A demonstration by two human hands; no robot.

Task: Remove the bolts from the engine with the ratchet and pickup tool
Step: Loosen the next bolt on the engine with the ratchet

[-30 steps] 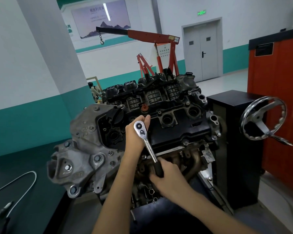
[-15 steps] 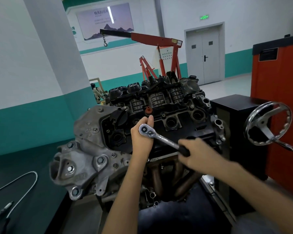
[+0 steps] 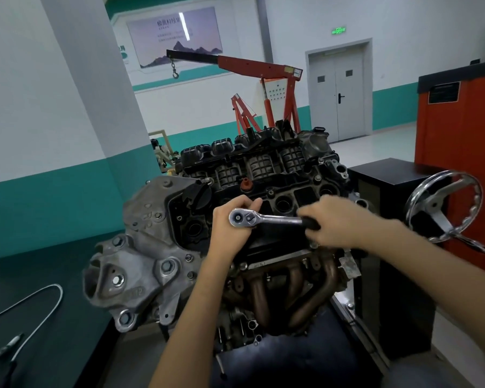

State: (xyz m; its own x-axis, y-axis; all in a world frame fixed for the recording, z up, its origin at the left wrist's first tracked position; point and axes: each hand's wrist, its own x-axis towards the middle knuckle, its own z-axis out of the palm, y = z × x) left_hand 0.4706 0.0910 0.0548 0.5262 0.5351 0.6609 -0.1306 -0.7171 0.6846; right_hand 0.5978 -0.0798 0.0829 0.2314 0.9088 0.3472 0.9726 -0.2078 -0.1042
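Head view: the ratchet (image 3: 266, 219) lies nearly level across the near edge of the engine's (image 3: 151, 247) black top cover, its head to the left. The left hand (image 3: 230, 233) curls around the ratchet's head, thumb and fingers wrapped beneath it. The right hand (image 3: 333, 222) grips the black handle. Whatever sits under the head is hidden. The pickup tool (image 3: 39, 301) lies looped at the near left corner of the dark bench (image 3: 53, 345), well apart from both hands.

Both bare forearms reach forward. The left grip (image 3: 230, 236) curls around the ratchet (image 3: 280, 219) head; the right grip (image 3: 333, 223) clasps its handle, knuckles up.
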